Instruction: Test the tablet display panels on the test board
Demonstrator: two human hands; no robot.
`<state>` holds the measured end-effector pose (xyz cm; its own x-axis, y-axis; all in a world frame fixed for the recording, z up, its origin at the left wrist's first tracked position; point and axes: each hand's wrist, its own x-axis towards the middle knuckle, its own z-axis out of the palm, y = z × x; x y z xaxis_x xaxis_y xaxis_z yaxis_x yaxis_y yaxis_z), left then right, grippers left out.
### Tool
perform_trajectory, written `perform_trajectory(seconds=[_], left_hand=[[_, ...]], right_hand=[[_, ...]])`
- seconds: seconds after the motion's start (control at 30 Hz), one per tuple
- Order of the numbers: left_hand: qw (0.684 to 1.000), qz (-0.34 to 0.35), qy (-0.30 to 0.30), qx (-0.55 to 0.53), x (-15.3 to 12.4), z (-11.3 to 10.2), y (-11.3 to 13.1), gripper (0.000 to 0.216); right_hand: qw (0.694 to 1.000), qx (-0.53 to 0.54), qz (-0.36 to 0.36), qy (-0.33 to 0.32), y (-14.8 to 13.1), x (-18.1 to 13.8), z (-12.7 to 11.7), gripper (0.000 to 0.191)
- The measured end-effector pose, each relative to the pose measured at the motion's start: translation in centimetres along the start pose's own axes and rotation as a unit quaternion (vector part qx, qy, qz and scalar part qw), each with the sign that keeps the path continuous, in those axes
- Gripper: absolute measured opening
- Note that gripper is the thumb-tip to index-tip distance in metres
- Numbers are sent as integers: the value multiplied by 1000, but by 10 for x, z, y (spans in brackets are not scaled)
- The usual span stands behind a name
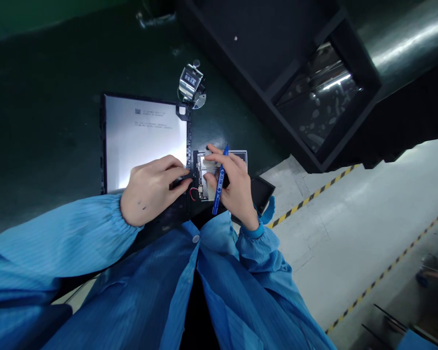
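Note:
A flat display panel (146, 141) with a silvery back and black frame lies on the dark green work surface. My left hand (156, 187) rests over its lower right part, thumb and fingers closed together at the frame's right edge; whatever is between the fingertips is too dark to make out. My right hand (235, 187) has a blue marker pen (220, 182) tucked between its curled fingers, tip pointing away from me. Those fingertips also touch a small device with an exposed circuit board (201, 182), beside the panel. Thin red and white wires (192, 193) curl at the board's left edge.
A chrome tally counter (190, 82) stands beyond the panel's top right corner. A large black open frame or box (255, 73) fills the upper right. A dark rectangular piece (263, 192) lies right of my right wrist. Yellow-black tape (314, 194) marks the floor.

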<state>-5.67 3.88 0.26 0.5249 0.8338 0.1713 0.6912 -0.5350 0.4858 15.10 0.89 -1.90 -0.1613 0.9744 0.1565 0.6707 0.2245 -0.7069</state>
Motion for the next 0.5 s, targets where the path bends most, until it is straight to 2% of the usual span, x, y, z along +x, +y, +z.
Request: perform_trajectory(seconds=[0.37, 0.5], left_hand=[[1000, 3, -5, 30, 5, 4, 3, 16], [999, 7, -2, 32, 4, 4, 3, 16]], right_hand=[[1000, -10, 5, -4, -1, 0, -1, 26], [1000, -3, 29, 8, -6, 4, 5, 27]])
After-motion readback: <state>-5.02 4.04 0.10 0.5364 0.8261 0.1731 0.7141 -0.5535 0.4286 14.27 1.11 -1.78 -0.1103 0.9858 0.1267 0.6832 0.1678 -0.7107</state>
